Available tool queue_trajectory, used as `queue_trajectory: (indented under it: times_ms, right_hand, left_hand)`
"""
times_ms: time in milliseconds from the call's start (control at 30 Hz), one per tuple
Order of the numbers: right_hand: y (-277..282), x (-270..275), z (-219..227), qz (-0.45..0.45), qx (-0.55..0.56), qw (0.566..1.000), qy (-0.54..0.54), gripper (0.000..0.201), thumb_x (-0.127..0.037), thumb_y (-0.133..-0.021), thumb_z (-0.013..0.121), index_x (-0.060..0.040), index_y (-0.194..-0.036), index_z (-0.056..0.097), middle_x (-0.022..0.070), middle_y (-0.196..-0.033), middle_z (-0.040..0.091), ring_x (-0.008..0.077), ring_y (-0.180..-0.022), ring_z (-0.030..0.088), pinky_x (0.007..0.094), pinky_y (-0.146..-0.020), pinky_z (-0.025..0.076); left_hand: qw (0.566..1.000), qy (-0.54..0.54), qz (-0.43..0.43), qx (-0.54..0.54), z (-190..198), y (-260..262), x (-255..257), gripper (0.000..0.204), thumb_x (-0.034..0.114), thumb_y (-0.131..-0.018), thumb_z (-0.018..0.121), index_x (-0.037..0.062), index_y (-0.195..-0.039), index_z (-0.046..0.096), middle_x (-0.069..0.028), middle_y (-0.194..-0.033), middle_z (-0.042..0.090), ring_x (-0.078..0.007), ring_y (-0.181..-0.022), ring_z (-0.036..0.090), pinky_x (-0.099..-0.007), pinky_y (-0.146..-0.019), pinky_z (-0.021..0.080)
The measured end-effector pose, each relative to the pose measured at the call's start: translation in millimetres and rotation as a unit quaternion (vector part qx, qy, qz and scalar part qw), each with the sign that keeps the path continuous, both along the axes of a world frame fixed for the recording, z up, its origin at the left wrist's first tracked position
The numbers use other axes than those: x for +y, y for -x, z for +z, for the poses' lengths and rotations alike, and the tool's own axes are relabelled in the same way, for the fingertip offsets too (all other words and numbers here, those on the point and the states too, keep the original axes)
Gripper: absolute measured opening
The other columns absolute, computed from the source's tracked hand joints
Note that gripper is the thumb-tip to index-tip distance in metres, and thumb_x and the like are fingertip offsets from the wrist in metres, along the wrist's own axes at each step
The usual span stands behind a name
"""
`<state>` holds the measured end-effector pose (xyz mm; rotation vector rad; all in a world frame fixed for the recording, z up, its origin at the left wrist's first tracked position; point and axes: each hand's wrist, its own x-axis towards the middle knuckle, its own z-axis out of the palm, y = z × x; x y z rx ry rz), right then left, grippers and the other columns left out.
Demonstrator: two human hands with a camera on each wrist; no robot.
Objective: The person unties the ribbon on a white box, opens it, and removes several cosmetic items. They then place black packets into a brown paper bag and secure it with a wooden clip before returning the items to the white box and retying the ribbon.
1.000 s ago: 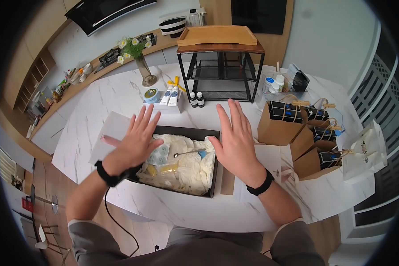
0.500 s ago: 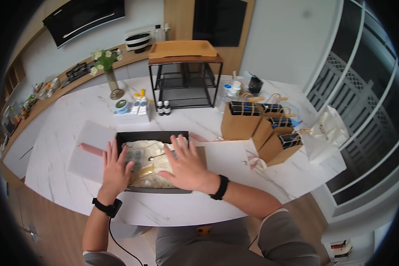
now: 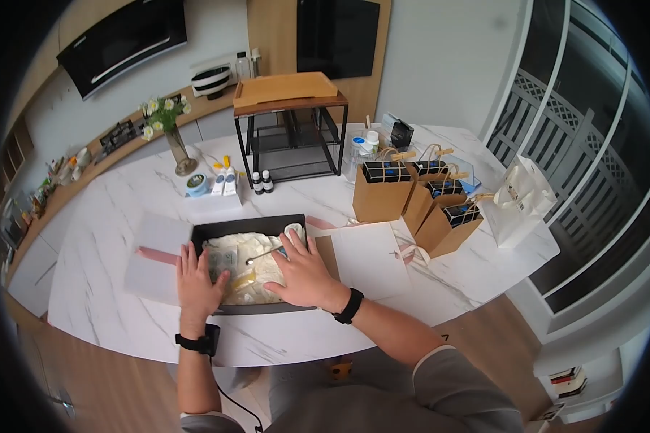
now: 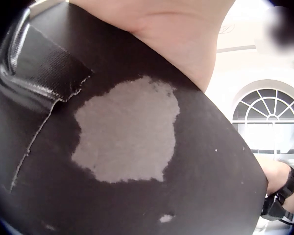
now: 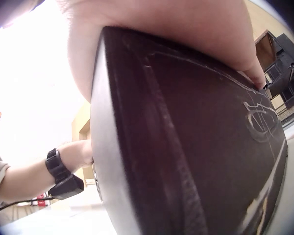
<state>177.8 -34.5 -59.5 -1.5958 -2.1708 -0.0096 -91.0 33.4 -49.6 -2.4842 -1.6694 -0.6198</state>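
Note:
A black open box (image 3: pixel 256 309) holds crumpled cream paper (image 3: pixel 245 242), a metal spoon (image 3: pixel 266 254), a clear blister-like pack (image 3: pixel 222 264) and a small yellow item (image 3: pixel 241 281). Over its left edge lies the left hand (image 3: pixel 201 285), fingers straight. The right hand (image 3: pixel 307 276) is over the right side, fingers spread, fingertips near the spoon's end. In the left wrist view, the left hand (image 4: pixel 171 29) is against the upper edge of a dark box wall (image 4: pixel 206 152). In the right wrist view, the right hand (image 5: pixel 176 27) rests across the box's top edge.
White panels (image 3: pixel 152 270) with pink ribbon flank the box. Brown paper bags (image 3: pixel 379 198) and a white bag (image 3: pixel 516 209) stand right. Behind are a black rack (image 3: pixel 292 162), two small bottles (image 3: pixel 263 182), a white box (image 3: pixel 213 204) with tubes, and a flower vase (image 3: pixel 182 155).
Both hands have come down from above the box to its two sides. The head view has shifted, so the table objects appear further left.

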Motion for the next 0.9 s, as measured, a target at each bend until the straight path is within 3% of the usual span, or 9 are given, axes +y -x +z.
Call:
queue_trajectory:
  times_ms: [300, 733, 800, 833, 867, 900]
  right_hand:
    - [-1, -1, 1, -0.001, 0.024, 1.000, 0.013, 0.070, -0.051, -0.093, 0.071, 0.0042, -0.136, 0.063, 0.0349, -0.157, 0.043, 0.0504, -0.156, 0.025, 0.0677, -0.124, 0.023]
    - [-1, 0, -3, 0.012, 0.042, 0.999, -0.014, 0.069, -0.047, -0.090, 0.075, 0.0065, -0.133, 0.065, 0.0335, -0.158, 0.044, 0.0492, -0.156, 0.027, 0.0688, -0.124, 0.020]
    - [-2, 0, -2, 0.019, 0.052, 0.998, -0.022, 0.071, -0.047, -0.093, 0.072, 0.0065, -0.138, 0.060, 0.0347, -0.160, 0.039, 0.0511, -0.155, 0.027, 0.0704, -0.122, 0.022]
    - [-4, 1, -1, 0.028, 0.090, 0.995, -0.043, 0.070, -0.043, -0.094, 0.072, 0.0064, -0.140, 0.057, 0.0353, -0.160, 0.038, 0.0520, -0.154, 0.027, 0.0687, -0.122, 0.024]
    - [-8, 0, 1, 0.034, 0.128, 0.989, -0.064, 0.070, -0.040, -0.094, 0.073, 0.0062, -0.143, 0.054, 0.0360, -0.161, 0.036, 0.0528, -0.154, 0.028, 0.0670, -0.122, 0.026]
    - [-19, 0, 5, 0.034, 0.127, 0.989, -0.063, 0.070, -0.040, -0.094, 0.073, 0.0062, -0.143, 0.054, 0.0360, -0.161, 0.036, 0.0528, -0.154, 0.028, 0.0670, -0.122, 0.026]
  left_hand:
    - [1.000, 0.010, 0.005, 0.022, -3, 2, 3, 0.074, 0.036, -0.085, 0.080, -0.0002, -0.145, 0.057, -0.0305, -0.166, 0.035, -0.0434, -0.158, 0.026, -0.0518, -0.130, 0.020]
    - [1.000, 0.011, 0.015, 0.019, 4, 0, -1, 0.073, 0.033, -0.085, 0.079, 0.0022, -0.147, 0.056, -0.0291, -0.166, 0.037, -0.0426, -0.158, 0.028, -0.0506, -0.129, 0.022]
    - [1.000, -0.001, 0.005, -0.015, 3, 0, -1, 0.073, 0.032, -0.085, 0.079, 0.0022, -0.148, 0.055, -0.0291, -0.166, 0.035, -0.0438, -0.158, 0.028, -0.0517, -0.129, 0.023]
    - [0.999, -0.023, 0.000, -0.040, 7, -2, -4, 0.070, 0.020, -0.087, 0.077, 0.0013, -0.149, 0.053, -0.0285, -0.167, 0.034, -0.0443, -0.157, 0.028, -0.0520, -0.128, 0.025]
    - [0.999, -0.021, 0.001, -0.041, 7, 2, -8, 0.070, 0.020, -0.087, 0.077, 0.0013, -0.149, 0.053, -0.0285, -0.167, 0.034, -0.0443, -0.157, 0.028, -0.0520, -0.128, 0.025]
    - [0.984, -0.067, -0.045, -0.156, 6, 8, -9, 0.068, 0.014, -0.088, 0.075, 0.0011, -0.150, 0.052, -0.0280, -0.168, 0.034, -0.0436, -0.158, 0.029, -0.0516, -0.128, 0.026]
